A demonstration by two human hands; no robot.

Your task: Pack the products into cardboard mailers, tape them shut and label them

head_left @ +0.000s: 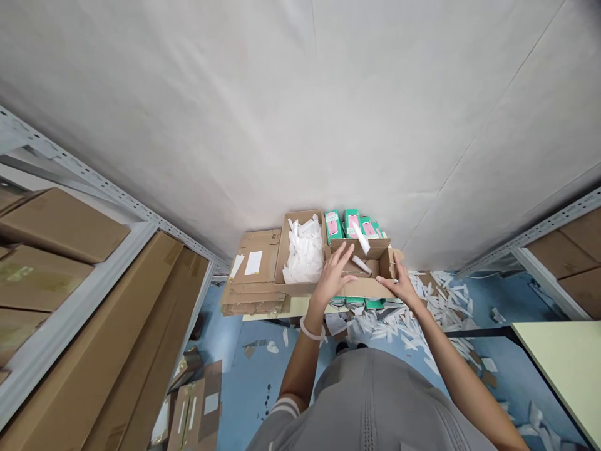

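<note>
An open cardboard box (364, 287) stands before me between my two hands. My left hand (334, 274) grips its left front corner, fingers stretched along the side and thumb over the front edge. On the right end, my right hand (399, 282) holds the box wall, its thumb along the front. Inside lies a small white packet (361, 265), and another white slip (361, 237) sticks up at the back rim. Left of it, touching or nearly so, a larger carton (280, 263) is heaped with white paper pieces (303, 254).
Green and pink boxes (352, 220) stand behind the box. Flattened cartons (263, 247) are stacked at left. White scraps (436, 304) litter the blue floor. Racks with cartons (61, 222) flank both sides; a pale tabletop (558, 357) juts in at lower right.
</note>
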